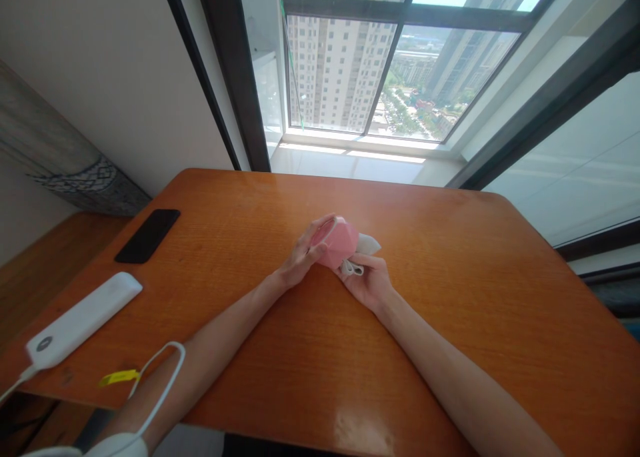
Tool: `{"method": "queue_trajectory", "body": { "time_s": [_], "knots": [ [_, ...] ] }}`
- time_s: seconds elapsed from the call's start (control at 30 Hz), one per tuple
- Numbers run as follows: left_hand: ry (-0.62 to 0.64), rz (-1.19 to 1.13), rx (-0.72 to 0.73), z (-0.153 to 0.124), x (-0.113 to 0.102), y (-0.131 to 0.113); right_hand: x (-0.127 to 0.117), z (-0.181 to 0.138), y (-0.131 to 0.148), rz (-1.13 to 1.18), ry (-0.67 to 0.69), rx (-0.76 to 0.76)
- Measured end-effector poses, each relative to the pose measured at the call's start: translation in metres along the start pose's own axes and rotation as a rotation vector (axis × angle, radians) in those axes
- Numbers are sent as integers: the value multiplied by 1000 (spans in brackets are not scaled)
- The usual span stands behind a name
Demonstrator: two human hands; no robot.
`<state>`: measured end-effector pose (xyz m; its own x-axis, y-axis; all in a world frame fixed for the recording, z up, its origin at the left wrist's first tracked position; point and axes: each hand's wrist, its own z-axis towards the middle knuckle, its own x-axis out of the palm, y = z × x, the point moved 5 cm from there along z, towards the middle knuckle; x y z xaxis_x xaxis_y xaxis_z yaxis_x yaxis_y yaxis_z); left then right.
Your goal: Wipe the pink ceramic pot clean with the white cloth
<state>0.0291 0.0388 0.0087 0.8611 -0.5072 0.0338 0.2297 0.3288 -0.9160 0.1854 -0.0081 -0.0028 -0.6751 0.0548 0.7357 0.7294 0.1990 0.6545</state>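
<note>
A small pink object (337, 242) with a white part (367, 244) sticking out on its right is held just above the middle of the orange wooden table (450, 297). My left hand (300, 260) grips its left side with curled fingers. My right hand (367, 280) holds it from below and to the right, and a small white loop or cord shows between those fingers. What the pink object is I cannot make out.
A black phone (149, 235) lies flat at the table's left. Nearer me on the left rests a white power bank (80, 327) with a white cable (160, 377) and a yellow tag (119, 377). A large window stands beyond the table's far edge.
</note>
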Motion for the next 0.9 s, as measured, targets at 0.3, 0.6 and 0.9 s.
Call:
{"method": "queue_trajectory", "body": {
  "time_s": [0.3,0.6,0.9],
  "knots": [
    [-13,-10,-45,0,-2,7,-1,1,-5,72,-13,9],
    [-46,17,-43,1,-1,3,0,1,-6,27,-28,-23],
    [-60,-13,-56,1,-1,3,3,2,-6,-92,-18,-103]
  ]
}}
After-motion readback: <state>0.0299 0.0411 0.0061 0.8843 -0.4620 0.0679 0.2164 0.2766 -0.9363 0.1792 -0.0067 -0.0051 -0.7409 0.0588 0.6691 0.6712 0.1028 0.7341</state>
